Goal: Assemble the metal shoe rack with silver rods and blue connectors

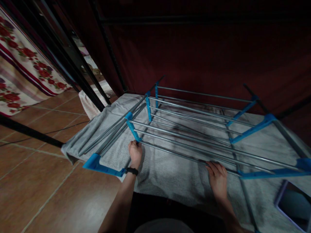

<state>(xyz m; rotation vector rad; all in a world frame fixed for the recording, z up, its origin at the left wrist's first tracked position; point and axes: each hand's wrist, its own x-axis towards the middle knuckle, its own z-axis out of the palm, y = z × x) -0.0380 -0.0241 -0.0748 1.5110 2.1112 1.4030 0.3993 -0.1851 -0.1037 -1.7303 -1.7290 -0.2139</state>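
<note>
A rack of thin grey metal tubes with blue plastic brackets (132, 127) lies on a grey cloth. My left hand (135, 153), a black band on its wrist, is closed at the joint where the lower end of a blue bracket meets the nearest tube (170, 151). Farther right along that same tube, my right hand (217, 176) grips it with fingers curled over the top. At the near left another blue bracket (104, 168) carries no crossbars. Parts of both hands' fingertips are hidden.
Several loose grey tubes (107, 136) lie on the grey cloth (162, 181) to the left. A phone (295, 204) rests at the lower right. Dark metal posts (82, 61) stand at left, before a floral cloth (26, 61). A dark red curtain (194, 58) hangs behind the rack.
</note>
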